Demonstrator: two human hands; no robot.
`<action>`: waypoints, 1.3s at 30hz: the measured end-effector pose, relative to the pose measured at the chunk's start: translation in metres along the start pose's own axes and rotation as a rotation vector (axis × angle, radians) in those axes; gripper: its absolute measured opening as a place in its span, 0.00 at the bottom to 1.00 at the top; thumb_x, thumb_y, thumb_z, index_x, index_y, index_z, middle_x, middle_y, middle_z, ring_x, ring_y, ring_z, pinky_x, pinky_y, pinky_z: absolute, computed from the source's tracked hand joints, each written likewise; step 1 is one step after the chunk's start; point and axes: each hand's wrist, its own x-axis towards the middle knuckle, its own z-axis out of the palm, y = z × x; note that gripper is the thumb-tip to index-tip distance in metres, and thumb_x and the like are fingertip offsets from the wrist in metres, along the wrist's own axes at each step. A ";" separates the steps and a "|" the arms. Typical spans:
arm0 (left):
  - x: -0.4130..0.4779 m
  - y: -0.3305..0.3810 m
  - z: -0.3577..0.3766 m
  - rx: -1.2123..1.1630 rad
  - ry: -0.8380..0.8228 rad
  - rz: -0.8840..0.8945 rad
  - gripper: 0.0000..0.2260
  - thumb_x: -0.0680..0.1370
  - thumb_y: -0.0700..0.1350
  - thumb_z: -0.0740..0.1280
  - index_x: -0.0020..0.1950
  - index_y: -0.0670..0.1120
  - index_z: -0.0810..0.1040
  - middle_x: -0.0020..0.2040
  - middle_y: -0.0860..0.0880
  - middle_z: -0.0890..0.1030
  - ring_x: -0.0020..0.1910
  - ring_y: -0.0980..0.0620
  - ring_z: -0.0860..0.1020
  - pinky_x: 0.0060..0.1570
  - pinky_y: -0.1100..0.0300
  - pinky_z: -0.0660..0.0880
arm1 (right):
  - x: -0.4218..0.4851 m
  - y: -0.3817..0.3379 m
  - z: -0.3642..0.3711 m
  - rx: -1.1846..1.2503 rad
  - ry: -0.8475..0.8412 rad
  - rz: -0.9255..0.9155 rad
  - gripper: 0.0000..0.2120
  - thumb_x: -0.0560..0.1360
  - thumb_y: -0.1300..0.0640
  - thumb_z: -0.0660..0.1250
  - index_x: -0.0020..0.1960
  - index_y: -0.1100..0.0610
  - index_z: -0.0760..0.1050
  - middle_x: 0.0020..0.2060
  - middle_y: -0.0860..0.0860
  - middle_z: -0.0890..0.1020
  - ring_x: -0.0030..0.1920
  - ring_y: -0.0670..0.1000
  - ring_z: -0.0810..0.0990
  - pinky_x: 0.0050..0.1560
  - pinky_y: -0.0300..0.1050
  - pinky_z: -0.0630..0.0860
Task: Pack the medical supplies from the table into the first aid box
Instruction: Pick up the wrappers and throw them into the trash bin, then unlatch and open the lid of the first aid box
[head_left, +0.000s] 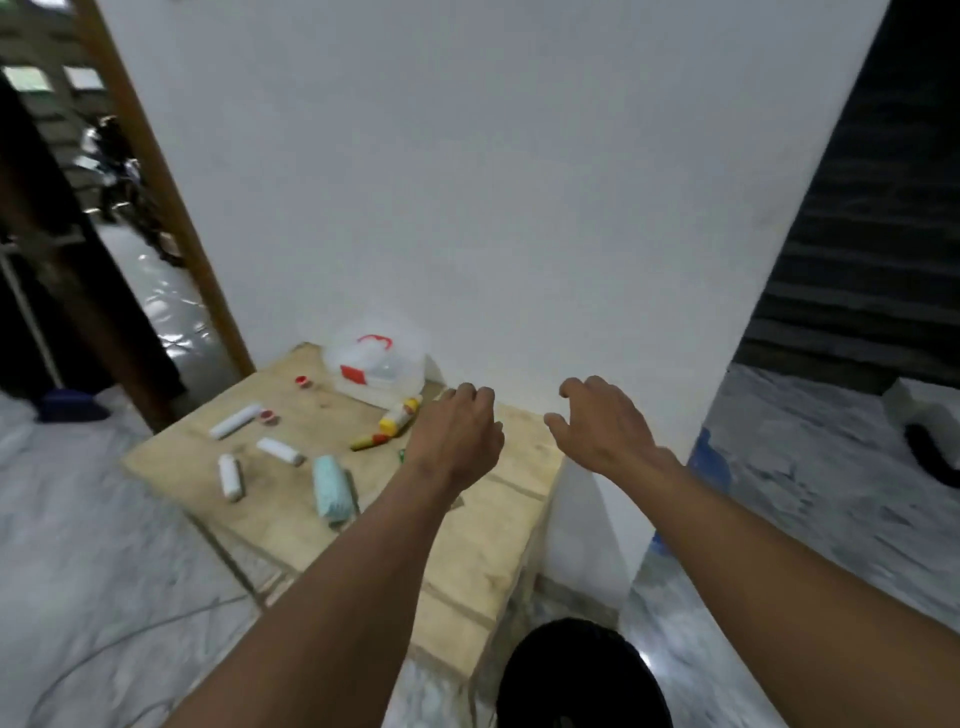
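A clear first aid box (378, 370) with a red handle and red latch stands shut at the far edge of a low wooden table (467, 561), against the white wall. On the table lie three white rolls (235, 421) (280, 451) (230, 477), a pale blue pack (331, 488), two small red-capped pots (304, 382) (267, 417), and yellow tubes (397, 415) (370, 440). My left hand (454, 431) hovers right of the tubes, fingers curled, holding nothing. My right hand (597, 421) is raised near the wall, fingers apart, empty.
A white wall (493, 208) rises directly behind the table. A wooden door frame (171, 218) and an open doorway are at left. Marble floor surrounds the table. A dark round object (576, 675) sits low in front of me. A small green item (401, 456) peeks beside my left wrist.
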 end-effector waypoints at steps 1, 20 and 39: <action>-0.011 -0.013 0.001 0.006 -0.025 -0.044 0.16 0.80 0.50 0.60 0.63 0.42 0.72 0.60 0.43 0.77 0.60 0.41 0.75 0.52 0.49 0.73 | 0.001 -0.012 0.007 0.010 -0.020 -0.029 0.20 0.79 0.47 0.61 0.65 0.58 0.70 0.61 0.57 0.75 0.62 0.59 0.73 0.58 0.53 0.74; -0.078 -0.292 0.040 -0.090 -0.207 -0.138 0.16 0.81 0.51 0.59 0.65 0.46 0.72 0.61 0.46 0.76 0.58 0.45 0.77 0.51 0.51 0.76 | 0.036 -0.244 0.152 0.088 -0.163 0.015 0.25 0.78 0.49 0.62 0.72 0.59 0.66 0.62 0.55 0.76 0.62 0.58 0.74 0.58 0.50 0.72; 0.148 -0.458 0.097 -0.222 -0.237 0.001 0.18 0.81 0.51 0.61 0.70 0.46 0.71 0.66 0.47 0.74 0.62 0.46 0.75 0.56 0.52 0.75 | 0.243 -0.318 0.275 0.609 -0.100 0.641 0.14 0.78 0.49 0.66 0.58 0.56 0.78 0.55 0.52 0.82 0.58 0.55 0.79 0.55 0.42 0.73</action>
